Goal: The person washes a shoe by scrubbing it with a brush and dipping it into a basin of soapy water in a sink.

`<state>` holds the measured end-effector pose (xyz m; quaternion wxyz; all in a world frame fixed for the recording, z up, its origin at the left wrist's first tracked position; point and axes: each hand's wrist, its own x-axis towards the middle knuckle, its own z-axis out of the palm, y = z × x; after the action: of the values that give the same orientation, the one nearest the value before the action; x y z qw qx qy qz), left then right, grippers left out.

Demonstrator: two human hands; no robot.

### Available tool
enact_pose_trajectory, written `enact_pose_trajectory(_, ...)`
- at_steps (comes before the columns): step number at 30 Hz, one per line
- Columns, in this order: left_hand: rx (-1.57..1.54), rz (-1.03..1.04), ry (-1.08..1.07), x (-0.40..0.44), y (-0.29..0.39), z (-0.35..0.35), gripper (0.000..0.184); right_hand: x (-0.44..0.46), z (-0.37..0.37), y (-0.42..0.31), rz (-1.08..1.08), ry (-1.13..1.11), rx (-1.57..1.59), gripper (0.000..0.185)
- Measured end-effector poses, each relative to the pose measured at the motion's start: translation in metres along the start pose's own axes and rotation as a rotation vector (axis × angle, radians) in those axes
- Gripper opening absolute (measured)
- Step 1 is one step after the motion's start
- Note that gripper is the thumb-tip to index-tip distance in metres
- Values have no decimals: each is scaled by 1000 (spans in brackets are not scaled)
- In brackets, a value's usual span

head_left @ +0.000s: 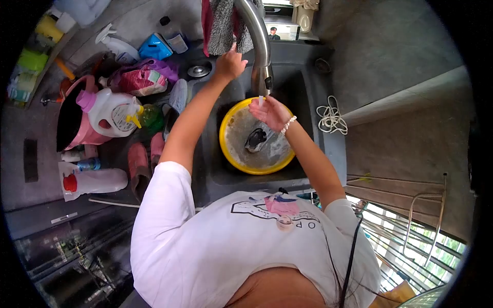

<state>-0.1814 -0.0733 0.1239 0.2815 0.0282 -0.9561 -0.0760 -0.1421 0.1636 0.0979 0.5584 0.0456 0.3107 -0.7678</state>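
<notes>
In the round yellow plastic basin [224,149], a dark item [255,140] sits in cloudy, sudsy water, long axis slanting; which end leads is unclear. Above the basin, the right hand [272,113] opens, fingers loosely spread. Beyond it, the left hand [231,65] meets a fuzzy grey towel [222,31], grip unclear.

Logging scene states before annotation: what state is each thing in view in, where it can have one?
Tap: apparently running
Yellow basin: holds cloudy water
Dark item: partly submerged
Gray towel: hanging
Screen: lit
Red-capped bottle: lying, closed
Purple-capped jug: closed
White cord: loosely coiled
Left hand: at towel, grip unclear
Right hand: open, below tap
</notes>
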Motion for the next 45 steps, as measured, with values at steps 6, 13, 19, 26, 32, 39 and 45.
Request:
enact_pose_trajectory(6, -132, 60, -217, 11, -42, 51, 41, -4, -9, 1, 26, 42, -108, 44)
enact_pose_trajectory(13, -194, 215, -233, 14, -75, 90, 48, -4, -10, 6, 126, 211, -429, 44)
enact_pose_trajectory(19, 8, 33, -436, 13, -8, -21, 54, -23, -17, -15, -39, 114, -356, 52)
enact_pose_trajectory(26, -591, -90, -566, -24, 50, -277, 26, -43, -33, -10, 114, 208, -1495, 56)
enact_pose_trajectory(32, -745, 274, -73, -57, 64, -374, 22, -60, -46, 20, 85, 156, -1847, 49)
enact_pose_trajectory(39, -785, 348, -27, -71, 61, -379, 22, -76, -40, 27, 96, 187, -2051, 47)
enact_pose_trajectory(45, -827, 372, -18, -73, 58, -376, 23, -93, -57, 33, 6, 215, -2060, 43)
